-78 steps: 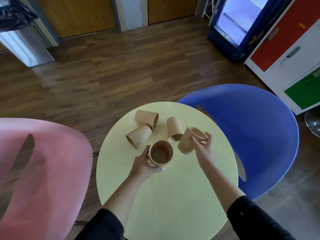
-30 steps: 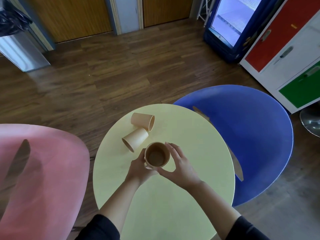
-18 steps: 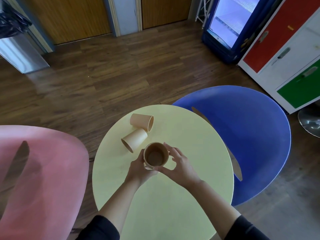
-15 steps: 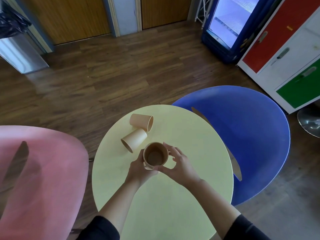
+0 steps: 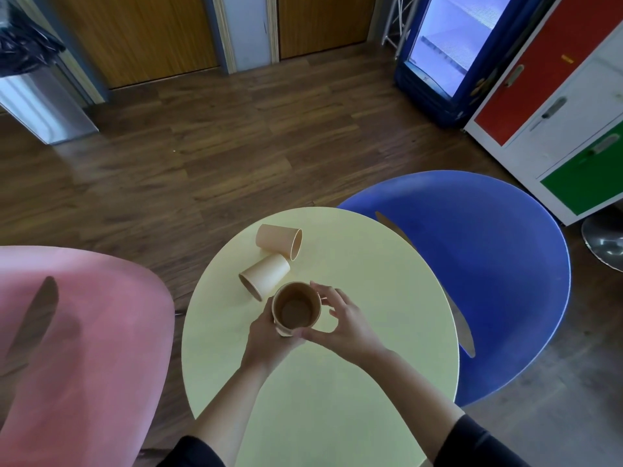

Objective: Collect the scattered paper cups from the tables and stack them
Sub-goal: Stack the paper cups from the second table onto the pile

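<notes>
Head view.

Table point(image 5: 337, 399): round, pale yellow, centre of scene.

Stack point(image 5: 296, 309): brown paper cups nested, upright, mouth up, held just above the table's middle. How many cups it holds cannot be told.

Left hand point(image 5: 266, 335): fingers curled round the stack's near left side, grasping it.

Right hand point(image 5: 347, 326): thumb at the stack's near rim, fingers point(image 5: 325, 291) curved by its right side; whether they clasp the wall or only touch it cannot be told.

Near cup point(image 5: 264, 276): on its side, on the table, just far-left of the stack, mouth pointing near-left.

Far cup point(image 5: 279, 240): on its side, beyond the near cup and touching it, mouth pointing right.

Pink chair point(image 5: 77, 348): left of table.

Blue chair point(image 5: 488, 274): right of table.

Lockers point(image 5: 556, 96): far right, red, white and green doors.

Fridge point(image 5: 448, 45): glass-fronted, blue, left of lockers.

Bin point(image 5: 37, 89): metal, far left, black liner.
</notes>
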`<state>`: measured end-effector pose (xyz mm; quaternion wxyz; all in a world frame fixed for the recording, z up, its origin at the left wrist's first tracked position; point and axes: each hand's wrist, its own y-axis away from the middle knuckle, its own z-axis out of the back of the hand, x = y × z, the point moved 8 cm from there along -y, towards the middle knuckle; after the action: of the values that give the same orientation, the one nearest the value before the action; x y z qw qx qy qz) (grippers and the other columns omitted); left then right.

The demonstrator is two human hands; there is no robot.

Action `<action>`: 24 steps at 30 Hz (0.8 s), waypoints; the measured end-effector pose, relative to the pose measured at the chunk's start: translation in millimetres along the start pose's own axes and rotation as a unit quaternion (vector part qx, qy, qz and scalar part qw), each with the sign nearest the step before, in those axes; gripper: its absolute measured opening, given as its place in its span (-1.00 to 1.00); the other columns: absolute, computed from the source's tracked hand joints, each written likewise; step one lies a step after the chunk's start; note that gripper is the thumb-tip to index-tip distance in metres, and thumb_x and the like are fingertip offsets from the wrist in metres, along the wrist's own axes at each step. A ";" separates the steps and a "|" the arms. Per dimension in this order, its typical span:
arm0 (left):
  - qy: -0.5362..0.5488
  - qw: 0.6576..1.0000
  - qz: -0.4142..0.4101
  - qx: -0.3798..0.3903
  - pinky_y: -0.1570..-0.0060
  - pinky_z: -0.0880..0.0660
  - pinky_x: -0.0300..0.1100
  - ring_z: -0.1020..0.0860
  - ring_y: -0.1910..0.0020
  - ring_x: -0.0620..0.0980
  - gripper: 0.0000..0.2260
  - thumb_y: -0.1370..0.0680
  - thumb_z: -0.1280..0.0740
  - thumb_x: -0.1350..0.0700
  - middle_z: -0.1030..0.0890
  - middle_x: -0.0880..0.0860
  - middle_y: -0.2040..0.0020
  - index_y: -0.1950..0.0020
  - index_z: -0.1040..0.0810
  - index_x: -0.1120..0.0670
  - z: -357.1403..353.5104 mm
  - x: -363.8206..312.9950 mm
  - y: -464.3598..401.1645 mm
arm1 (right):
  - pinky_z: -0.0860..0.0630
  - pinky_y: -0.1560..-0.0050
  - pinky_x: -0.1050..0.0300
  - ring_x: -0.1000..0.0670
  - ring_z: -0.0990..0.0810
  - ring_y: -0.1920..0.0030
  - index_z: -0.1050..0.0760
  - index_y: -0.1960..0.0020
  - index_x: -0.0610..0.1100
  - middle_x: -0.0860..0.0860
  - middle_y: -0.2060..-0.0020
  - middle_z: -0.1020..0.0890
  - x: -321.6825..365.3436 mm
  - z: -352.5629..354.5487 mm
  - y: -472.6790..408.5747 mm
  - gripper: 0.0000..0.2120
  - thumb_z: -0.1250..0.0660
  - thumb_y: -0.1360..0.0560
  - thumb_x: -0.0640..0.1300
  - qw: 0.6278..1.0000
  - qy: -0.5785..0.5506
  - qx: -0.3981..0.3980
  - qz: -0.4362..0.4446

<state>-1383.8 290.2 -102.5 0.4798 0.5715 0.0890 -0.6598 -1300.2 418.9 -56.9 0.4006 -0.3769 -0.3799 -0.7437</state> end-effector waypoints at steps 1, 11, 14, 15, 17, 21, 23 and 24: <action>-0.004 1.000 0.002 -0.005 0.15 -0.49 -0.43 -0.58 0.05 -0.32 -0.40 -0.25 -0.58 0.10 -0.65 -0.24 0.05 -0.18 -0.45 -0.28 4.5 1.9 0.0 | -0.39 -0.18 0.35 0.26 -0.48 -0.18 -0.36 -0.37 0.10 0.17 -0.21 -0.46 1.7 -2.5 -3.6 -0.35 -0.48 -0.35 0.19 0.999 -0.034 0.005 -0.014; -0.069 0.993 0.027 -0.089 0.26 -0.36 -0.59 -0.53 0.17 -0.39 -0.40 -0.19 -0.64 0.08 -0.58 -0.26 0.16 -0.17 -0.51 -0.01 65.2 29.4 1.8 | -0.27 -0.36 0.10 -0.06 -0.29 -0.40 -0.27 -0.45 -0.12 -0.04 -0.38 -0.38 33.7 -39.2 -88.9 -0.40 -0.22 -0.43 -0.37 0.960 0.268 0.027 0.072; -0.075 0.991 0.036 -0.106 0.26 -0.35 -0.61 -0.54 0.19 -0.28 -0.39 -0.17 -0.65 0.06 -0.55 -0.28 0.17 -0.17 -0.53 0.03 78.7 38.1 2.7 | -0.13 -0.43 0.09 -0.06 -0.21 -0.46 -0.19 -0.49 -0.11 -0.04 -0.44 -0.31 42.6 -67.7 -110.0 -0.31 -0.28 -0.39 -0.36 0.908 0.390 0.082 0.127; -0.079 0.990 0.035 -0.107 0.24 -0.34 -0.61 -0.54 0.17 -0.23 -0.38 -0.17 -0.65 0.05 -0.55 -0.27 0.16 -0.18 -0.54 0.04 81.3 40.1 2.5 | -0.11 -0.45 0.06 -0.07 -0.21 -0.46 -0.19 -0.49 -0.12 -0.05 -0.45 -0.30 42.3 -76.7 -113.6 -0.29 -0.32 -0.39 -0.34 0.888 0.424 0.105 0.141; -0.082 0.990 0.036 -0.110 0.23 -0.33 -0.60 -0.55 0.12 -0.15 -0.36 -0.16 -0.65 0.05 -0.55 -0.25 0.15 -0.19 -0.52 0.02 85.4 42.5 2.7 | -0.29 -0.40 -0.03 -0.07 -0.38 -0.39 -0.33 -0.43 -0.12 -0.08 -0.37 -0.42 41.0 -92.7 -121.9 -0.26 -0.49 -0.29 -0.21 0.859 0.468 0.109 0.174; -0.065 0.991 0.026 -0.112 0.24 -0.34 -0.62 -0.51 0.20 -0.36 -0.34 -0.18 -0.64 0.10 -0.53 -0.32 0.18 -0.16 -0.42 -0.17 88.2 37.0 3.3 | -0.20 -0.42 -0.14 -0.05 -0.36 -0.41 -0.31 -0.46 -0.04 -0.07 -0.41 -0.39 32.0 -116.3 -133.6 -0.53 -0.23 -0.57 0.02 0.838 0.507 0.117 0.165; -0.055 0.992 0.027 -0.107 0.24 -0.34 -0.63 -0.47 0.20 -0.45 -0.33 -0.19 -0.64 0.11 -0.52 -0.34 0.18 -0.15 -0.37 -0.22 87.9 36.8 3.3 | 0.00 -0.48 -0.16 -0.02 -0.16 -0.50 -0.13 -0.52 -0.02 -0.03 -0.50 -0.22 25.4 -121.5 -137.7 -0.55 -0.04 -0.65 0.01 0.826 0.528 0.136 0.143; -0.051 0.993 0.030 -0.104 0.24 -0.35 -0.62 -0.47 0.20 -0.44 -0.33 -0.19 -0.64 0.10 -0.53 -0.33 0.18 -0.16 -0.39 -0.22 87.5 37.8 3.1 | 0.05 -0.48 -0.17 -0.03 -0.12 -0.51 -0.10 -0.53 -0.02 -0.02 -0.51 -0.19 23.7 -122.7 -138.7 -0.54 -0.03 -0.65 0.00 0.822 0.533 0.142 0.139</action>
<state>-1435.8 210.3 -103.9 0.5601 0.4866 0.1154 -0.6604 -1463.4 359.3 -125.3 0.6890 0.0907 -0.1524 -0.7028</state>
